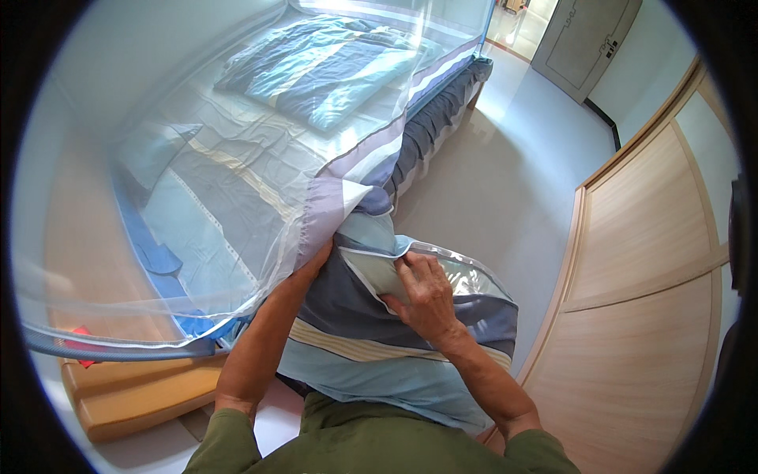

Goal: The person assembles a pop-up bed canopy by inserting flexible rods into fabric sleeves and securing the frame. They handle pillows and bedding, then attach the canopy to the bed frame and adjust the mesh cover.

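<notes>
A bulky striped pillow (379, 340) in grey, cream and light blue lies against my front, just off the bed's near corner. A white-trimmed edge (359, 272) along its upper side stands partly apart, with pale fabric showing inside. My right hand (426, 292) is closed on that edge, fingers curled over it and thumb beneath. My left hand (322, 257) reaches to the pillow's left end, beside the lilac border (320, 213) of the mosquito net; its fingers are hidden behind the fabric.
A sheer mosquito net (276, 261) covers the bed (253, 197), where a folded striped quilt (324, 71) lies. At lower left is an orange-brown wooden piece (150, 395). Wooden sliding doors (647, 237) line the right; a grey door (584, 39) stands beyond the pale floor (497, 174).
</notes>
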Demonstrator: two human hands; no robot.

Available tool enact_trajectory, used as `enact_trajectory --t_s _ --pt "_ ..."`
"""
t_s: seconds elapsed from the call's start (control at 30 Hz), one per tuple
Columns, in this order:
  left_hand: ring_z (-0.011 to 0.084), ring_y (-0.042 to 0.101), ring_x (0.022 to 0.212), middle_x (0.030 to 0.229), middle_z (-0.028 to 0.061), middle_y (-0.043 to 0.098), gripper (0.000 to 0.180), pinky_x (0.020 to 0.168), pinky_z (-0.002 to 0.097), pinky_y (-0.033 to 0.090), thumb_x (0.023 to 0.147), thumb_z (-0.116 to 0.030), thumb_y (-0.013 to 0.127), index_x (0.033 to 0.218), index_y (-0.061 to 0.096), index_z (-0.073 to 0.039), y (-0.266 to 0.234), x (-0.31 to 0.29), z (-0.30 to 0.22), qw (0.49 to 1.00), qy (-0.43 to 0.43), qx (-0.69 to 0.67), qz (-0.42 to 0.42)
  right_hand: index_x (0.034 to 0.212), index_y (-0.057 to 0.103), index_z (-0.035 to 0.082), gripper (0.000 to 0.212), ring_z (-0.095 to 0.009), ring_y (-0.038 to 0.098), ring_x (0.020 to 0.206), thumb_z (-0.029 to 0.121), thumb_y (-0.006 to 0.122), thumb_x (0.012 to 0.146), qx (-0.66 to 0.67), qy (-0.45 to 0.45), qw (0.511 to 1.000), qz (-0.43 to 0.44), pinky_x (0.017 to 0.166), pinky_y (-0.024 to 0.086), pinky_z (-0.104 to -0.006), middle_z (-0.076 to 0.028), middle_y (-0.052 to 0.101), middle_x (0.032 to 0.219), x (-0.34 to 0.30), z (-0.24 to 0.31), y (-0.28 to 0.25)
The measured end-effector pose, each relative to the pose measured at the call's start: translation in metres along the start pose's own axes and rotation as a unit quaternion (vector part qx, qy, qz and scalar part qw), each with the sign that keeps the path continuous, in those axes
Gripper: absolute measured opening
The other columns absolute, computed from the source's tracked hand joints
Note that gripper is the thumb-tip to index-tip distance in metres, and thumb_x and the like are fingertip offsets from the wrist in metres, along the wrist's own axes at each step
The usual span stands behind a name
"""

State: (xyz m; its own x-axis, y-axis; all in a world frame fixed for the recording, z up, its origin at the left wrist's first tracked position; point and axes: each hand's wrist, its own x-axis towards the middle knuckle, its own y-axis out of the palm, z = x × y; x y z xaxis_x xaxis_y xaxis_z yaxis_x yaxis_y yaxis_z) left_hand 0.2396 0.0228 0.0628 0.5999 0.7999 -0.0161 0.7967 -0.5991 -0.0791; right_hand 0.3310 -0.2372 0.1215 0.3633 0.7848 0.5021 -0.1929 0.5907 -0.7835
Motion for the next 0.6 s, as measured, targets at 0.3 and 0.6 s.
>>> enact_trajectory --t_s 0.3,0.6 --pt "0.0226 0.056 0.133 0.144 0.0085 0.061 0.056 0.114 0.0353 0.042 0.103 -0.037 0.069 0.148 0.058 -0.007 0.014 -0.007 -0.048 0.970 -0.149 -0.182 0.057 0.110 0.064 0.002 0.055 -0.037 0.063 0.107 0.009 0.091 0.062 0.068 0.043 0.996 -0.032 0.092 0.052 -0.0464 -0.016 0.063 0.115 -0.003 -0.001 0.003" --pt "0.0216 0.056 0.131 0.142 0.0090 0.061 0.059 0.112 0.0354 0.042 0.102 -0.040 0.069 0.148 0.057 -0.006 0.004 0.022 -0.029 0.994 -0.053 -0.070 0.071 0.085 0.062 0.003 0.025 -0.036 0.061 0.096 0.007 0.083 0.071 0.063 -0.036 0.996 0.046 0.081 0.052 -0.0470 -0.014 0.061 0.099 0.013 -0.002 -0.015"
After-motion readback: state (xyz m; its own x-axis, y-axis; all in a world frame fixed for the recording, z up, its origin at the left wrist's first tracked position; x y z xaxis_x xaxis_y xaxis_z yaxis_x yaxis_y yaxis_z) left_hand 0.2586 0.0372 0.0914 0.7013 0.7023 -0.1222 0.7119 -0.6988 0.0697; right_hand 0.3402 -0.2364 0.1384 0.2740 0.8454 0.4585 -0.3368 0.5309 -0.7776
